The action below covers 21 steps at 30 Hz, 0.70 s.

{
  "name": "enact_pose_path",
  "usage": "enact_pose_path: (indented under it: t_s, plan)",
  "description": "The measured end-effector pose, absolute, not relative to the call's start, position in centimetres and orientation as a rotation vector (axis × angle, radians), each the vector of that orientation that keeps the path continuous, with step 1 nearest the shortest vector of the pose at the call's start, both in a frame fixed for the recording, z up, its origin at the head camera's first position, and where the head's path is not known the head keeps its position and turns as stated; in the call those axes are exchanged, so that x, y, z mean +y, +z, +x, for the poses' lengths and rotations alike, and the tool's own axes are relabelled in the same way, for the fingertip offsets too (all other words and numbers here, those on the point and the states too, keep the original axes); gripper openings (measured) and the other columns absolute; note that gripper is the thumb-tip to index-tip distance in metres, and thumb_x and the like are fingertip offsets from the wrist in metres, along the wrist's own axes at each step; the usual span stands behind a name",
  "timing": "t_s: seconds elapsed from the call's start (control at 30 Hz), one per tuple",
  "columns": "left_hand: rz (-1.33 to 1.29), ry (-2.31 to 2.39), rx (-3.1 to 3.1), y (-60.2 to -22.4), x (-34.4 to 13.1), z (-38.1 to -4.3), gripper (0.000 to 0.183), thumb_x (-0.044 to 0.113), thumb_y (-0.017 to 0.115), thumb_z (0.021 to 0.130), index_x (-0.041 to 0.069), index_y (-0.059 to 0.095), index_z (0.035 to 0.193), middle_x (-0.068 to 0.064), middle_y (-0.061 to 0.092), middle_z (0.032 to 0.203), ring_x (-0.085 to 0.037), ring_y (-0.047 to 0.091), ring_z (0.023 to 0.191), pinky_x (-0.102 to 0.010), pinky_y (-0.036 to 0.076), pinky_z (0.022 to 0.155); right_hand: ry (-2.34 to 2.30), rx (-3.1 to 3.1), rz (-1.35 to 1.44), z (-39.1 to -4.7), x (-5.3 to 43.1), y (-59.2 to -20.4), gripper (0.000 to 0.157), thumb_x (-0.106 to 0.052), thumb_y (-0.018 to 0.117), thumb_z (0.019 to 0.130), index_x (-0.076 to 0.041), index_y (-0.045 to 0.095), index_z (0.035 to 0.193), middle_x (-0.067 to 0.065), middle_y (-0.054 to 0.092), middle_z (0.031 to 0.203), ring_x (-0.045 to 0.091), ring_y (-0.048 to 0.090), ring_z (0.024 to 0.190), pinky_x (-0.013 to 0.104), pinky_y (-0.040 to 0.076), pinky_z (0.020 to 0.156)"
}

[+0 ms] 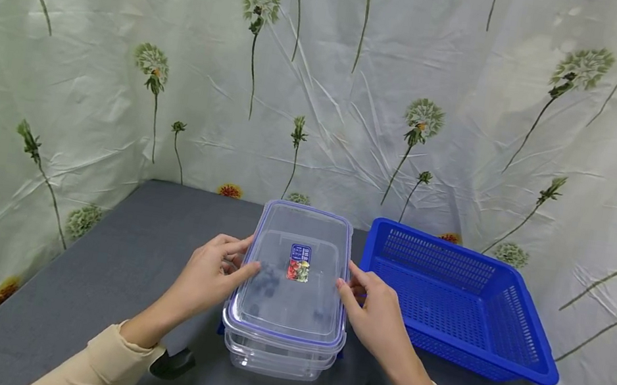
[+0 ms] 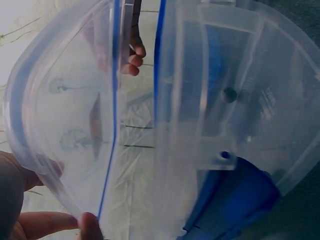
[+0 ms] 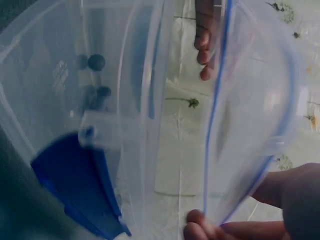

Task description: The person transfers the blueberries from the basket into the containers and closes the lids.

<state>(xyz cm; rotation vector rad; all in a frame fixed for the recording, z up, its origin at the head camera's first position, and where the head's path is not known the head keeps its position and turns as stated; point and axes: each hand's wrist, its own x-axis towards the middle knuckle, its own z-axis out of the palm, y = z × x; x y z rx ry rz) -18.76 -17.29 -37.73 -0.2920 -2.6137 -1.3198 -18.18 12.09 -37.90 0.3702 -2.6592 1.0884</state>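
Note:
Both hands hold a clear plastic lid [image 1: 291,310] with a blue seal, tilted over a clear food container [image 1: 276,367]. My left hand [image 1: 212,274] pinches the lid's left edge, thumb on top. On the right edge, my right hand [image 1: 380,313] grips the same way. Both wrist views show a gap between the lid [image 2: 65,115] and the container rim [image 3: 150,100]. Blue latch flaps [image 2: 240,195] hang out from the container's sides. Inside are several small dark round pieces [image 3: 96,62], blurred through the plastic. A printed label [image 1: 300,263] marks the lid's middle.
To the right stands a blue perforated plastic basket [image 1: 543,361], close to the right hand. Everything stands on a grey cloth-covered table [image 1: 111,269]. Behind and beside it hangs a pale curtain [image 1: 195,69] with dandelion prints.

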Motion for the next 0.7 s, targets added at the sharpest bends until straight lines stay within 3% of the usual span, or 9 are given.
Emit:
enact_pose_path:
  t_s: [0.2, 0.47, 0.7]
  plan:
    - [-0.284, -1.252, -2.698, -38.4, -18.0, -18.3, 0.058, 0.026, 0.079, 0.1, 0.007, 0.06, 0.151, -0.012, 0.066, 0.118, -0.014, 0.066, 0.09, -0.027, 0.05, 0.073, 1.089, -2.784, 0.379, -17.0, 11.4, -38.3, 0.062, -0.026, 0.072, 0.104, 0.006, 0.052, 0.154, 0.008, 0.07, 0.107, 0.015, 0.071, 0.096, 0.037, 0.063, 0.085]
    - [-0.288, -1.27, -2.74, -39.4, -18.1, -18.2, 0.058, 0.025, 0.081, 0.098, 0.003, 0.062, 0.149, -0.011, 0.068, 0.117, -0.013, 0.067, 0.091, -0.024, 0.049, 0.068, 0.904, -2.834, 0.397, -16.0, 10.9, -39.1, 0.059, -0.026, 0.069, 0.106, 0.009, 0.055, 0.151, 0.021, 0.073, 0.125, 0.026, 0.071, 0.106, 0.049, 0.061, 0.089]
    - [-0.288, -1.297, -2.756, -39.9, -18.3, -18.3, 0.059, 0.025, 0.081, 0.098, 0.002, 0.062, 0.149, -0.013, 0.069, 0.121, -0.015, 0.069, 0.095, -0.024, 0.05, 0.069, 0.939, -2.819, 0.407, -16.2, 10.9, -39.4, 0.056, -0.025, 0.071, 0.105, 0.008, 0.057, 0.149, 0.019, 0.073, 0.122, 0.025, 0.071, 0.103, 0.046, 0.063, 0.087]
